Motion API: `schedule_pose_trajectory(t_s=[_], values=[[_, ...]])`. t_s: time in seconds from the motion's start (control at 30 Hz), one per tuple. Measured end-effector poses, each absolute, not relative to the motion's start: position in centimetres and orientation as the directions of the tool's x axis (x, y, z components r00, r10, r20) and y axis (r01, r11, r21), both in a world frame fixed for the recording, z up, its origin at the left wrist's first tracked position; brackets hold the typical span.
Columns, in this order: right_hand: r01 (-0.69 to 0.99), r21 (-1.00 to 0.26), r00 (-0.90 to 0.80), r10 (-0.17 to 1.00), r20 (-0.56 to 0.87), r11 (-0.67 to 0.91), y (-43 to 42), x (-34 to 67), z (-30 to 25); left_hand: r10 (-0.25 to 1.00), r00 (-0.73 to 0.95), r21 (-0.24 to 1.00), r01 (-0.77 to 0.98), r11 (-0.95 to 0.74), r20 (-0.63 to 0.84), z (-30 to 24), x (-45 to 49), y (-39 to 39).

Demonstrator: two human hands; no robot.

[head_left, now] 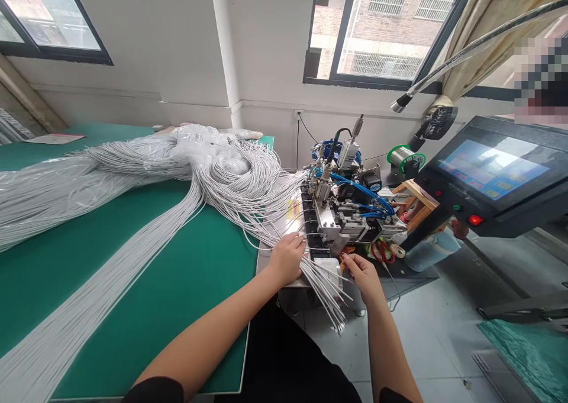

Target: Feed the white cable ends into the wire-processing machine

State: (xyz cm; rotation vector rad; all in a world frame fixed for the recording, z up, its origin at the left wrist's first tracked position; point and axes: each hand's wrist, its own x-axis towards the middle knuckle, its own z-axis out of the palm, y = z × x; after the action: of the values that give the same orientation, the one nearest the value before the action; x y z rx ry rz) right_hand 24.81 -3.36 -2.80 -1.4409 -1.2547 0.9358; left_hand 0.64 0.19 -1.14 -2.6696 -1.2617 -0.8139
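Observation:
A bundle of thin grey cables (322,293) fans out past the machine's front edge, its cut ends hanging over the floor. My left hand (287,258) is curled over these cables at the metal worktop, closed on them; its fingertips are near the black front of the machine. My right hand (361,270) is beside the loose cable ends, thumb and fingers pinched together. What lies in that pinch is too small to make out; something orange shows just behind the fingertips. The wire-processing machine (346,205), with blue air tubes and metal clamps, stands right beyond both hands.
A green table (177,308) on the left carries long cable bundles, some in clear plastic (199,145). At right are a control screen (492,166), a solder wire spool (402,157), red-handled scissors (382,252) and a blue bucket (432,252). Part of another person shows at upper right.

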Motion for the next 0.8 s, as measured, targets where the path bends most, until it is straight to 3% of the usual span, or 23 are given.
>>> schedule_pose_trajectory(t_s=[0.53,0.8], values=[[0.306,-0.952,0.135,0.989,0.064,0.02,-3.6,25.1,-2.5,0.716,0.509,0.141,0.76,-0.634,0.477,-1.1,0.6,0.2],[0.294,-0.954,0.127,0.987,0.096,0.054,-4.0,24.4,-1.4,0.45,0.643,0.03,0.554,-0.832,0.619,-1.1,0.4,0.5]])
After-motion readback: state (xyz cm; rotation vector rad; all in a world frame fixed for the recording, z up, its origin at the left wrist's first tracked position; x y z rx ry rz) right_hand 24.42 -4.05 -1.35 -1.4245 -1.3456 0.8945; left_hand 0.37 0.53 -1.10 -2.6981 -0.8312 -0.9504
